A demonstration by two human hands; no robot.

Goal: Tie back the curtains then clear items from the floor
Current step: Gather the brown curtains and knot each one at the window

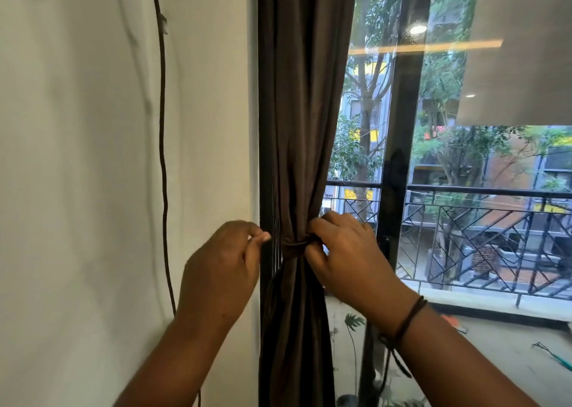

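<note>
Both hands are up at the gathered waist of the curtain, so we're in step one, mid-tie. Our left hand (221, 270) sits at the curtain's left edge, thumb and forefinger pinched together; it probably holds one end of the tie-back, but the end itself isn't visible, so we can't confirm what it grips. Our right hand (343, 253) is at the right side of the bunch, fingers curled round the tie-back (296, 244), a thin dark band cinching the brown curtain (305, 128) into a narrow neck. The curtain hangs against the left side of the window frame (399, 159), next to the white wall (77, 159) with a dark cable (163, 159) running down it. Judgement: the wrap is done, the knot isn't secured. Next move calls for opposing tension on both ends, cinching snug without letting the folds slip out, then releasing to check that it holds. Floor clearing hasn't started; the room floor is out of frame. Beyond the glass, a balcony railing (479, 215), trees and buildings.
</note>
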